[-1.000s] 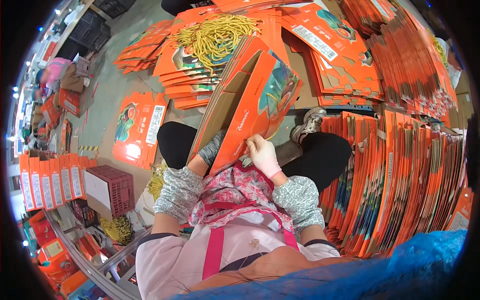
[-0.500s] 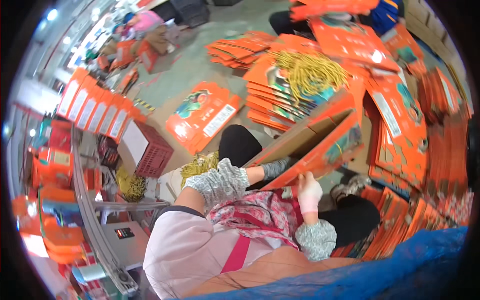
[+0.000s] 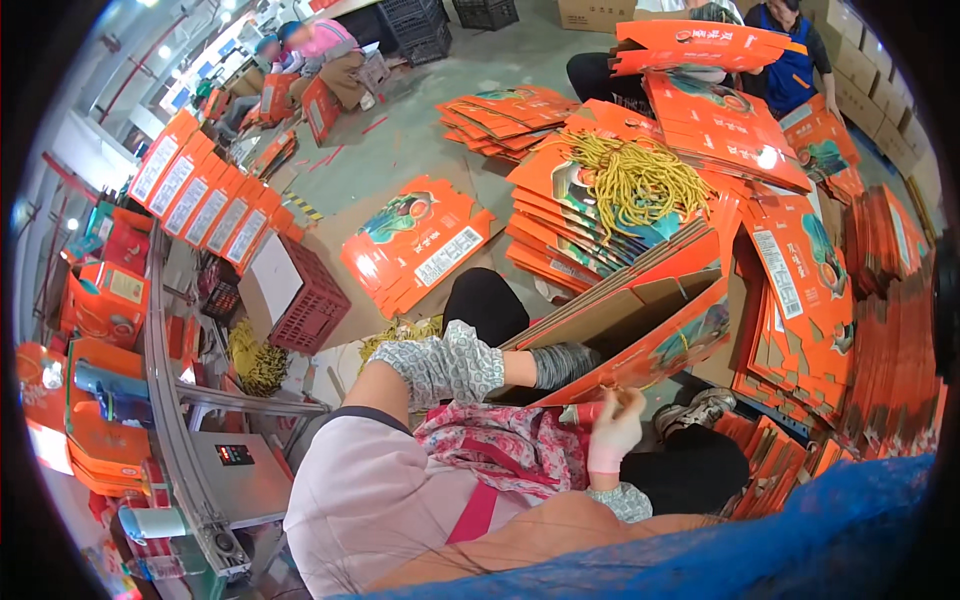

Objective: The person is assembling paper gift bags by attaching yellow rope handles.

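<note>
Person seen from above, seated, w/ pink top and patterned apron filling the lower middle of the view. Right hand, in a pale glove, sits just in front of the lap, fingers curled shut on the bottom edge of a half-folded orange carton; a small red tool shows right beside that hand, touching or nearly so, can't tell if it's gripped. Left arm, in a grey patterned sleeve, reaches fwd across the lap into the open carton; left hand in a dark grey glove is partly inside it, fingers hidden by the cardboard flap, so grip can't be told. Carton rests tilted over the knees, brown inside facing up, printed orange side facing right. Left of the person: a red plastic crate w/ a white sheet on top, near a bundle of yellow cords on the floor. Past the knees: a flat orange carton stack on the grey floor, and just behind the held carton a taller stack topped w/ a heap of yellow cord handles. Right side: rows of flat orange cartons standing on edge. Far left: a conveyor w/ assembled orange boxes. Far back: other workers seated among more carton piles.
</note>
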`<state>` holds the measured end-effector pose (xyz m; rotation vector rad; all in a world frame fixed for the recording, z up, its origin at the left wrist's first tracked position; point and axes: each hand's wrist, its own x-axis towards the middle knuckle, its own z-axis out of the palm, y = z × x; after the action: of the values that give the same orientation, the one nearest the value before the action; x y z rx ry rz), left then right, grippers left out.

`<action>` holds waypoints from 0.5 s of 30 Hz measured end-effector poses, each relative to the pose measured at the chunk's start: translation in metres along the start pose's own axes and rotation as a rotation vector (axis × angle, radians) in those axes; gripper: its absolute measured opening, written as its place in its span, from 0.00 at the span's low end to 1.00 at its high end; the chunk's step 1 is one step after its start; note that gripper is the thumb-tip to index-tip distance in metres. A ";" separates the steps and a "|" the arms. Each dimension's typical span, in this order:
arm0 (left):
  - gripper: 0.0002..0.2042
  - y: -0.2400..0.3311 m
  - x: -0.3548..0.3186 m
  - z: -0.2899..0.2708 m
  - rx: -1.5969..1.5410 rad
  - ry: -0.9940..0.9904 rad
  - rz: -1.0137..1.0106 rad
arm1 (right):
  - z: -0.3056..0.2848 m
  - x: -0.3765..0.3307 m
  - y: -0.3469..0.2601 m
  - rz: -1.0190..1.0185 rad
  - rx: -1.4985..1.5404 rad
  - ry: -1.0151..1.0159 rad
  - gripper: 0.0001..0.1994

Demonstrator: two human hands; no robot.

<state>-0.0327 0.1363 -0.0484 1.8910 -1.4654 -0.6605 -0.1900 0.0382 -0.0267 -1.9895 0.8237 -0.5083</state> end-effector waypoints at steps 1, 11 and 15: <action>0.13 -0.008 -0.001 0.006 -0.104 -0.025 -0.084 | -0.003 0.003 0.008 0.024 0.145 0.026 0.15; 0.11 -0.009 0.002 0.000 -0.116 -0.026 0.040 | 0.013 0.007 0.019 -0.261 -0.098 -0.159 0.07; 0.11 -0.011 0.004 -0.001 -0.174 -0.034 0.058 | 0.015 0.010 0.022 -0.274 -0.140 -0.166 0.07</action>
<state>-0.0240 0.1346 -0.0565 1.7063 -1.4304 -0.7704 -0.1813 0.0315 -0.0528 -2.2555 0.4979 -0.4431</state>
